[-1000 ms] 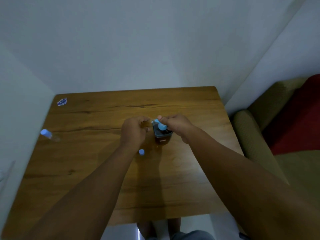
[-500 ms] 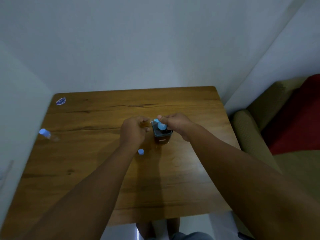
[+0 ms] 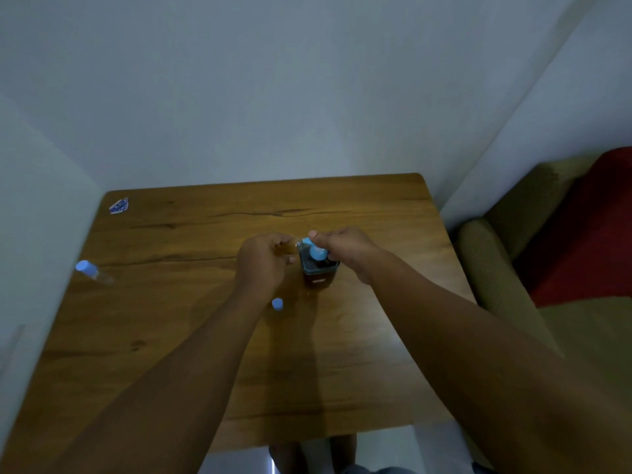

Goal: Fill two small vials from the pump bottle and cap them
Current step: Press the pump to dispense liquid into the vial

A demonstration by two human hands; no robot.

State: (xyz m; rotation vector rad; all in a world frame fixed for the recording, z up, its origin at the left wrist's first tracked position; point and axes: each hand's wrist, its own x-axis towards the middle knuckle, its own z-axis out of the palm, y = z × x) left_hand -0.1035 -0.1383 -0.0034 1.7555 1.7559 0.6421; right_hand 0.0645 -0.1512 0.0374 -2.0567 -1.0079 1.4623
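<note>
Two bare forearms reach away from you over a wooden table (image 3: 171,336), meeting near its middle. Nearest you, a loose blue cap (image 3: 277,304) sits on the wood just behind your left wrist. Next out, your left hand (image 3: 261,265) is curled, fingertips pinched toward the pump spout; it probably holds the open vial there, but the vial itself is hidden, so you cannot confirm it. Just to its right stands the pump bottle (image 3: 318,268), upright, dark liquid below, blue pump head on top with the spout pointing left toward your left fingers. Your right hand (image 3: 345,249) curls over the pump head, thumb on top. The coming press turns on this line: spout tip to vial mouth, a short gap leftward; keep your left hand close under the spout. Well apart at the far left edge, a second vial (image 3: 92,271) lies on its side, capped in blue, long axis slanting. Farthest, a small blue sticker (image 3: 119,205) marks the back left corner.
</note>
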